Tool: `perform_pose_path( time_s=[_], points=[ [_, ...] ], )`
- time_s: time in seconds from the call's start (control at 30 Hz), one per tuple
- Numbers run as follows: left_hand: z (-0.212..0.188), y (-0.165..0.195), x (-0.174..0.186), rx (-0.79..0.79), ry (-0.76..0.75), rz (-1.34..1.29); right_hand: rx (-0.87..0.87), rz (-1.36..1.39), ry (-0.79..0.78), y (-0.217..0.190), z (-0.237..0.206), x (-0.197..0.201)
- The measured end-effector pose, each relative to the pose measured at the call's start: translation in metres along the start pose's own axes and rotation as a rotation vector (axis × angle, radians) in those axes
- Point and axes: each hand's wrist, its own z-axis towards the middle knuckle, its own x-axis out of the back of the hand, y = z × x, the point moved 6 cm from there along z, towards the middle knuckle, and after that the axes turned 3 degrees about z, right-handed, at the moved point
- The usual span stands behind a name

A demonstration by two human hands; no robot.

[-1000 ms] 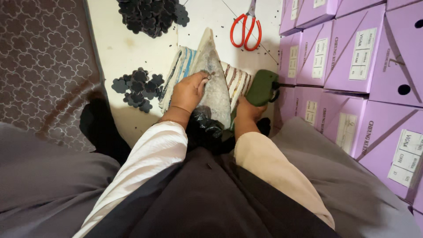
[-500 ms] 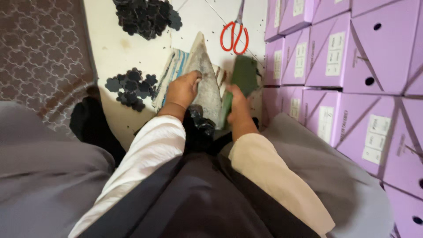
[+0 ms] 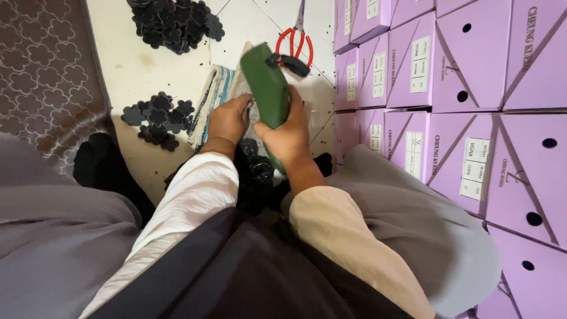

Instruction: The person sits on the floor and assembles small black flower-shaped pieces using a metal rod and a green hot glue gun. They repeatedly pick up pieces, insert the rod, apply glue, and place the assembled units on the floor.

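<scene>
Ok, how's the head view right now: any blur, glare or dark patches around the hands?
Head view: even, soft light, no glare on the pale floor tiles; the right hand and its dark green oblong tool are sharp; the left hand is slightly soft; the black bundle between the arms is too dark to read.

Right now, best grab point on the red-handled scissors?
Take the red-handled scissors by the handle loops, coming from the near side. The loops lie toward the person and open on the floor; the blades point away, up past the frame edge, beside the purple boxes.
</scene>
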Motion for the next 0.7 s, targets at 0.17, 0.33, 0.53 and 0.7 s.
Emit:
perform_pose_path(
  time_s=[0.17, 0.33, 0.53, 0.7],
  points=[
    [0.003, 0.003, 0.002, 0.043, -0.015, 0.015, 0.418, 0.082, 0.221, -0.039, -0.01, 0.007],
    [0.007, 0.004, 0.006, 0.083, -0.046, 0.028, 0.141, -0.292, -0.007, -0.03, -0.006, -0.005],
    [0.003, 0.006, 0.01, 0.063, -0.003, -0.016, 0.205, -0.089, 0.091, -0.029, -0.007, 0.003],
    [0.005, 0.003, 0.008, 0.054, -0.033, 0.028, 0.393, 0.087, 0.257, -0.031, -0.013, 0.005]
  ],
)
